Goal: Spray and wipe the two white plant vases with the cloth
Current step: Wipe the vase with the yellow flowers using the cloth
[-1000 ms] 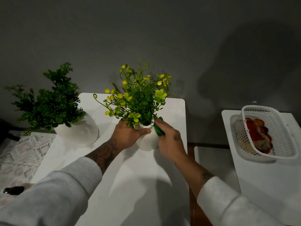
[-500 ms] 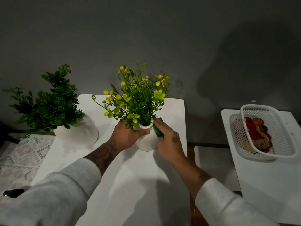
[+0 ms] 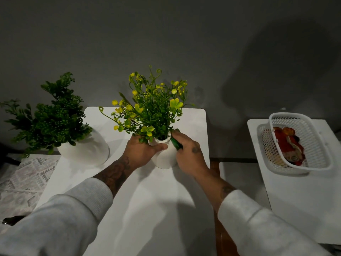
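Head cam looks down on a white rectangular bench [image 3: 147, 209] pushed against a dark grey wall. Sitting upright in the middle of it is a small white ceramic vase [image 3: 164, 157] with a narrow neck, stuffed with green stems and little yellow flowers [image 3: 153, 108]. The left hand [image 3: 143, 154] is wrapped around the vase's neck from the left, thumb lying across the front just under the rim, so it's clamped on. The right hand [image 3: 190, 156] is curled around a dark green cloth [image 3: 176, 144], pressing it against the vase's right shoulder right by the rim. Only a sliver of the cloth pokes out between the fingers. Both arms wear pale grey sweatshirt sleeves pushed up a bit, tattoos showing on the forearms.

Off to the left, at the bench's edge, there's a second, wider round white vase [image 3: 84, 150] holding a bushy dark green leafy plant [image 3: 49, 117]; nobody's touching that one, and it's well apart from the hands. Beside the bench on the left is a pale patterned fabric [image 3: 24, 178], and something small and dark lies at the bottom left, too blurry to identify.

On the right, a separate white bench [image 3: 304, 200] carries a white plastic mesh basket [image 3: 321, 159] with something red and orange [image 3: 287, 146] inside. Can't make out any labels or writing anywhere.
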Action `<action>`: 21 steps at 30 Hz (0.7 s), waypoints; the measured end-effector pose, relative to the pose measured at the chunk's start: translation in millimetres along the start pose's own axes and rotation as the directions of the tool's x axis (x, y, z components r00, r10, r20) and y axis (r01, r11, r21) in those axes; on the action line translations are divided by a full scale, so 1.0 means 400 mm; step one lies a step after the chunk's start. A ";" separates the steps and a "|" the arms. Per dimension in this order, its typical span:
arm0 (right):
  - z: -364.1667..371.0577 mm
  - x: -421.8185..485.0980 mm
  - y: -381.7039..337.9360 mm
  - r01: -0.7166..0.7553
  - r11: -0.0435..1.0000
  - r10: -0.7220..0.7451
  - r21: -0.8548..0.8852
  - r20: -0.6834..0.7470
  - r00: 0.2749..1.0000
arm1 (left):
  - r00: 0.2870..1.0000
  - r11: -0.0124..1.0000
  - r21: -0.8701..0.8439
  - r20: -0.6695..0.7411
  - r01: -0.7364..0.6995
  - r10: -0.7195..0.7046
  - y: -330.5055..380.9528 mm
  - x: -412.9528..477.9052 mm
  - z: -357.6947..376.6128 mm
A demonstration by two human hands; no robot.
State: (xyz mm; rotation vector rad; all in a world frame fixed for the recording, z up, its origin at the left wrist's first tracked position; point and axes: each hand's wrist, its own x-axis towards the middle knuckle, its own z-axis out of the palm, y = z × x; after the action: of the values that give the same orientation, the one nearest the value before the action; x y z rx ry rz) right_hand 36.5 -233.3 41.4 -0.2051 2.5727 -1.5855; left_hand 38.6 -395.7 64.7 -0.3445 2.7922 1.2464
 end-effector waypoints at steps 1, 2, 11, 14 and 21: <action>0.007 -0.025 0.002 0.008 1.000 -0.007 0.008 -0.026 1.000 | 1.000 1.000 -0.009 0.001 0.014 -0.014 -0.002 0.001 0.000; 0.016 -0.051 0.006 0.015 1.000 -0.015 0.019 -0.046 0.999 | 1.000 1.000 -0.010 0.004 0.023 -0.023 -0.006 0.002 0.001; 0.016 -0.014 0.029 -0.271 0.933 0.283 0.238 -0.018 0.959 | 0.999 0.994 0.102 0.005 -0.050 0.050 -0.002 0.005 -0.004; 0.019 -0.007 0.071 -0.428 0.856 0.437 0.289 0.034 0.899 | 1.000 0.990 0.136 0.014 -0.030 0.029 -0.009 0.011 -0.004; 0.041 -0.010 0.110 -0.546 0.746 0.539 0.381 0.135 0.831 | 0.999 0.993 0.111 0.018 -0.034 0.032 -0.012 0.009 -0.006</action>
State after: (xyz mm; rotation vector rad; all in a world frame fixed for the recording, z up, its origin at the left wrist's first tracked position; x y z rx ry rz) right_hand 40.7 -227.6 -5.1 0.5249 1.9409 -1.7826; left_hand 36.1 -401.2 62.4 -0.2809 2.8494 1.0892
